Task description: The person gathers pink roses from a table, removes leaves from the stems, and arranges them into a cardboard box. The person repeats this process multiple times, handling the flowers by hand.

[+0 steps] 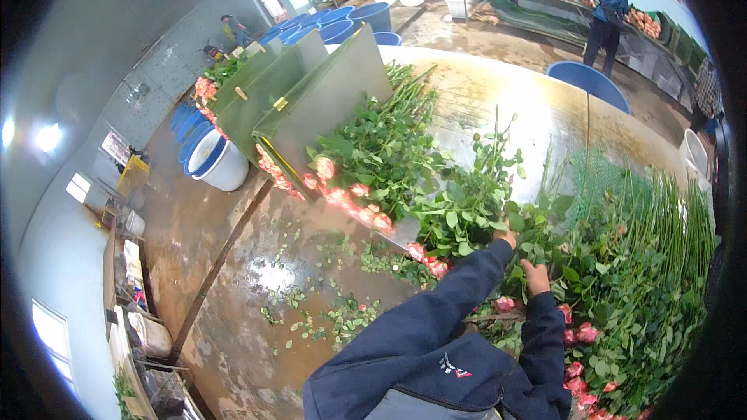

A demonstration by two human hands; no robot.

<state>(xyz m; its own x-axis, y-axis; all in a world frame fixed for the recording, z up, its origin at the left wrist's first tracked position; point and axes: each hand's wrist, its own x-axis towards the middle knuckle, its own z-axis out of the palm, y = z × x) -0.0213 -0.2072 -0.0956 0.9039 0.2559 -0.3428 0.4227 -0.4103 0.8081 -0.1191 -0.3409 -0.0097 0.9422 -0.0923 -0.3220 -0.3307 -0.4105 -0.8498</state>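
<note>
Pink roses with long leafy stems [613, 280] lie heaped on the metal table [467, 76] at the right. My left hand [506, 237] reaches into the foliage at the table's middle, its fingers partly hidden by leaves. Close beside it, nearer to my body, my right hand [536, 277] is at the stems of a rose whose pink bloom [503, 304] hangs just below. Leaves hide what its fingers touch. Another group of leafy rose stems [373, 157] lies left of my hands, with blooms [350, 204] along the table's near edge.
Upright green-covered dividers [327, 87] stand on the table's left part. Blue tubs [338, 32] and a white tub [222, 163] stand on the wet floor, where cut leaves [344, 315] are scattered. A person [607, 6] works at a far rose bench.
</note>
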